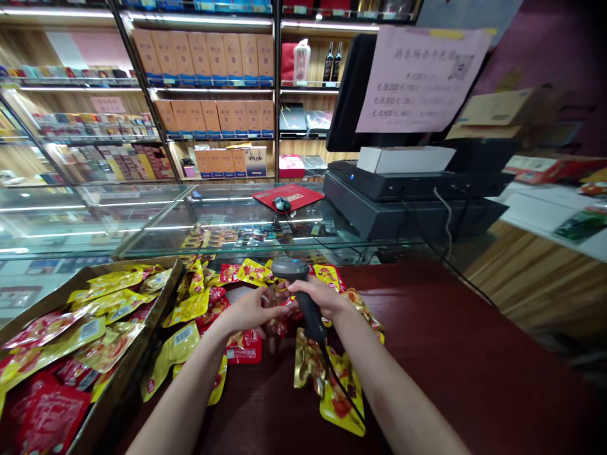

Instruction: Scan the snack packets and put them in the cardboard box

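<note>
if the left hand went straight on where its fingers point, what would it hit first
Probably the handheld scanner in the right hand, or that hand's fingertips; the left hand points across at them, though depth between them is unclear.

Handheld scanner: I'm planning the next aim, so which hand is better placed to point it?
Probably the right hand: it holds the scanner by its handle, while the left hand is beside it among the packets.

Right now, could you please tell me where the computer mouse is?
In the head view, the computer mouse sits just above centre, on the red mouse pad on the glass counter, left of the monitor.
</note>
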{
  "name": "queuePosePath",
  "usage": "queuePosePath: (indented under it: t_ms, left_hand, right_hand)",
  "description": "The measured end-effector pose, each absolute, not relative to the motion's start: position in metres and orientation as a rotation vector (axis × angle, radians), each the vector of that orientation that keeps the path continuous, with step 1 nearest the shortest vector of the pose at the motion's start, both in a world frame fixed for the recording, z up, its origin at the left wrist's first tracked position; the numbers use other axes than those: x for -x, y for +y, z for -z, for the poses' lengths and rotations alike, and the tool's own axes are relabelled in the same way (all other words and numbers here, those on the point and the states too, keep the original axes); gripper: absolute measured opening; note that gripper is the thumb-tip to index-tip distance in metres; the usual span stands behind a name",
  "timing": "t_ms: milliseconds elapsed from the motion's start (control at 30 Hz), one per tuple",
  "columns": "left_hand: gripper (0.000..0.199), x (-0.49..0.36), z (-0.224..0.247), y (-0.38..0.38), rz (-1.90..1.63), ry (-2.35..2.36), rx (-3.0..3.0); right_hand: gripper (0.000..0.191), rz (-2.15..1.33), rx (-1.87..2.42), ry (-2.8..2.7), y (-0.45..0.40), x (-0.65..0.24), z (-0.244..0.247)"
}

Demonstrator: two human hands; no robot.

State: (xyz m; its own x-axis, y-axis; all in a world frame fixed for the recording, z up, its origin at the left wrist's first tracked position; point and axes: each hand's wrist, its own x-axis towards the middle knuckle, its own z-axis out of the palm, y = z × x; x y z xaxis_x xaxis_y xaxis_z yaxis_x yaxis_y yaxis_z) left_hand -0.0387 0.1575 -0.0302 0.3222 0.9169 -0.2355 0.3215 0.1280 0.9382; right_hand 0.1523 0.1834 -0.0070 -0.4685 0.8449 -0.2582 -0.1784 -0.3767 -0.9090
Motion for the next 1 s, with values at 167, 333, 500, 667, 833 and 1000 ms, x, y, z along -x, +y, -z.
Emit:
queuePosePath:
  t_ms: [167,333,500,667,833,1000]
  left_hand:
    - [0.041,0.065,0.025,0.166,-0.712,1.136,-1.371]
    - [0.039,0.089,0.034,0.178,-0.887,1.179,-1.149]
    - [0.039,0.091,0.04,0.184,-1.054,1.233,-1.05]
    - [0.044,0.085,0.042,0.185,-1.113,1.227,-0.923]
    - [0.04,0.081,0.041,0.184,-1.107,1.244,-0.92]
    - [0.039,0.079,0.039,0.182,-1.1,1.253,-0.945]
  right_hand:
    - [0.017,-1.885,0.857,-1.235,0.173,-0.136,0.001]
    - [0.021,-1.868,0.915,-1.257,0.158,-0.121,-0.005]
    - [0.024,-1.907,1.036,-1.2,0.139,-0.095,-0.003]
    - [0.024,-1.772,1.098,-1.228,0.127,-0.078,0.012]
    - [0.023,-1.606,1.113,-1.339,0.129,-0.077,0.026]
    - [0.024,-1.583,1.095,-1.389,0.131,-0.078,0.027]
